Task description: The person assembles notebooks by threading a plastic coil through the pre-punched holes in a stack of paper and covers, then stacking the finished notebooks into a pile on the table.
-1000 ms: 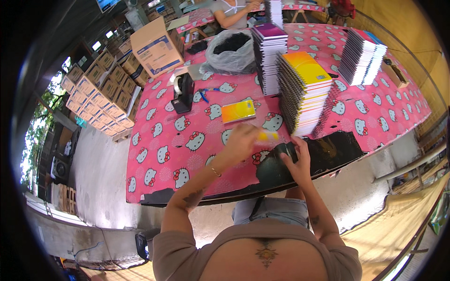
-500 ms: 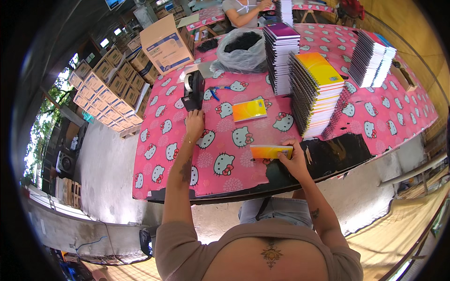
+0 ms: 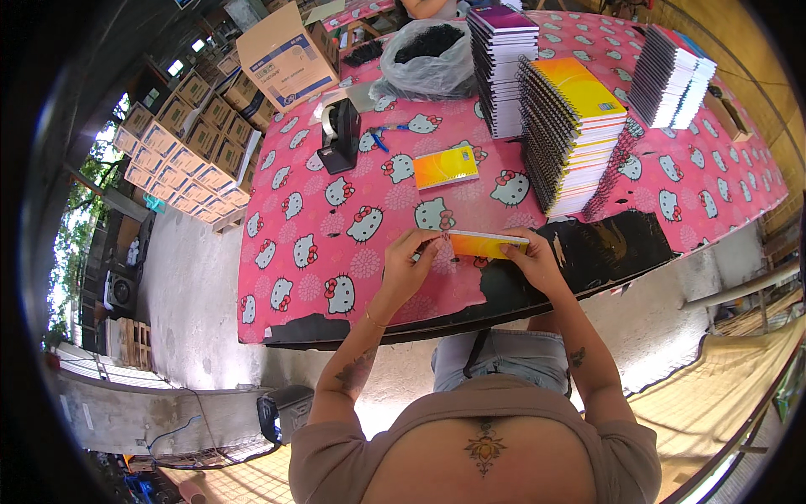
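Observation:
A small orange-yellow notebook (image 3: 485,244) is held on edge over the pink patterned tablecloth (image 3: 319,244) near the table's front. My left hand (image 3: 409,263) grips its left end, with a bit of tape seeming to be at the fingertips. My right hand (image 3: 532,259) holds its right end. A second orange-yellow notebook (image 3: 446,166) lies flat further back. A black tape dispenser (image 3: 340,134) stands at the back left of it.
Tall stacks of spiral notebooks (image 3: 573,126) (image 3: 502,65) (image 3: 672,74) stand at the right and back. A grey plastic bag (image 3: 426,49) and a cardboard box (image 3: 288,57) sit behind. Stacked cartons (image 3: 186,139) line the floor at left. A black sheet (image 3: 604,244) covers the table's front right.
My left hand reached to the tape dispenser, then came back to the notebook's left end. The notebook is now held between both hands.

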Available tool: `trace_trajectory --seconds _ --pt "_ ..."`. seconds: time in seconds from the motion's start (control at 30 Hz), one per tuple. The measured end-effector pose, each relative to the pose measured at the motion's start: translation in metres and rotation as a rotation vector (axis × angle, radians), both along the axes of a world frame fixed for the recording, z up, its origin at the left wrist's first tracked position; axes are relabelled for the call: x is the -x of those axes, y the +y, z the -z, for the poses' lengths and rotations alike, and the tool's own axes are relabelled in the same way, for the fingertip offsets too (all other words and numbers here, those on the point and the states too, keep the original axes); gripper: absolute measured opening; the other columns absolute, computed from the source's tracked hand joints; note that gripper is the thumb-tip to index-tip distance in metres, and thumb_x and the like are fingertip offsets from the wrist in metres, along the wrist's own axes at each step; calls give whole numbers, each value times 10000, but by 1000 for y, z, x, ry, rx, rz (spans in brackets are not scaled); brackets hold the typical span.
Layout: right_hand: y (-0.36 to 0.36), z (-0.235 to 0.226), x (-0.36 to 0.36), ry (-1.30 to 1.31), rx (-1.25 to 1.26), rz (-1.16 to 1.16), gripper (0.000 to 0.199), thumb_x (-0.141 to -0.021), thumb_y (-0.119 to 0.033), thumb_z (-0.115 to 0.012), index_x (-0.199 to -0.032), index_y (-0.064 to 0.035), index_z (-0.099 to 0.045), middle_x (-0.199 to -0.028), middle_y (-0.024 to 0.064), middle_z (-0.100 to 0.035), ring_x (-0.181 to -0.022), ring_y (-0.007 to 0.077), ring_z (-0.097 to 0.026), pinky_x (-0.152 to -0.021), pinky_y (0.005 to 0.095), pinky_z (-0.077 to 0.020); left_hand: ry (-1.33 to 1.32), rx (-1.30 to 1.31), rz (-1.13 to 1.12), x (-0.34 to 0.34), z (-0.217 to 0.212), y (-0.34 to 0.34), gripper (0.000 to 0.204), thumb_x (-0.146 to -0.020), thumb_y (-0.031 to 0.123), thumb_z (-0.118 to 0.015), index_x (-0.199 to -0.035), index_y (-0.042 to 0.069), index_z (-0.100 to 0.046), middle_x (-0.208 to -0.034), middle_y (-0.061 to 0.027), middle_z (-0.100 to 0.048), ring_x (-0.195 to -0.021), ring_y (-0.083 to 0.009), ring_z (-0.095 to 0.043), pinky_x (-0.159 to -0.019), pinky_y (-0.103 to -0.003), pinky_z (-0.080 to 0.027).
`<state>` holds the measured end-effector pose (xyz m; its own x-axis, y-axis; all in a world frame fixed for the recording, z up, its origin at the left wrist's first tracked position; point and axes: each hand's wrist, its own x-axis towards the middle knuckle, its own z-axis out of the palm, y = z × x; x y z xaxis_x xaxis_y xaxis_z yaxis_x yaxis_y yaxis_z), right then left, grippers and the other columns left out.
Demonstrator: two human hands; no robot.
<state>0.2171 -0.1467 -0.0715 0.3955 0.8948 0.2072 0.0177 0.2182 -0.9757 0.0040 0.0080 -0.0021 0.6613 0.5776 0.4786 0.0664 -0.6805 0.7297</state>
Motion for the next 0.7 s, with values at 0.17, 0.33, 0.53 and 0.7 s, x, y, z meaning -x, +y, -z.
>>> trace_trajectory --seconds 0.17,0.33,0.53,0.7 --pt "1 -2 1 -8 -14 18 201 -960 -79 -663 -1145 -1 -656 -1029 19 -675 -960 78 -603 -875 241 -475 17 -17 -16 -3 -4 0 158 -904 68 -712 -1050 7 -708 -879 -102 -703 -731 -164 -643 -661 -281 -501" --pt "-1 -5 2 -6 21 10 186 -959 -43 -646 -1139 6 -646 -1022 19 -671 -957 76 -599 -870 237 -479 34 -33 1 -8 2 6 178 -911 58 -694 -1080 2 -697 -904 -129 -704 -737 -187 -652 -669 -293 -510" --pt "-2 -4 1 -10 11 -4 178 -966 -62 -648 -1132 0 -645 -1008 9 -662 -951 71 -593 -861 236 -476 215 -162 120 -13 6 20 249 -916 149 -690 -1125 19 -655 -936 -148 -693 -814 -315 -690 -698 -373 -538" --pt "-3 0 -2 -26 26 22 186 -964 -94 -663 -1128 -7 -647 -1018 6 -657 -963 71 -586 -874 239 -467 247 -249 208 -22 -13 23 252 -915 141 -700 -1129 21 -642 -960 -134 -651 -769 -274 -653 -653 -321 -509"
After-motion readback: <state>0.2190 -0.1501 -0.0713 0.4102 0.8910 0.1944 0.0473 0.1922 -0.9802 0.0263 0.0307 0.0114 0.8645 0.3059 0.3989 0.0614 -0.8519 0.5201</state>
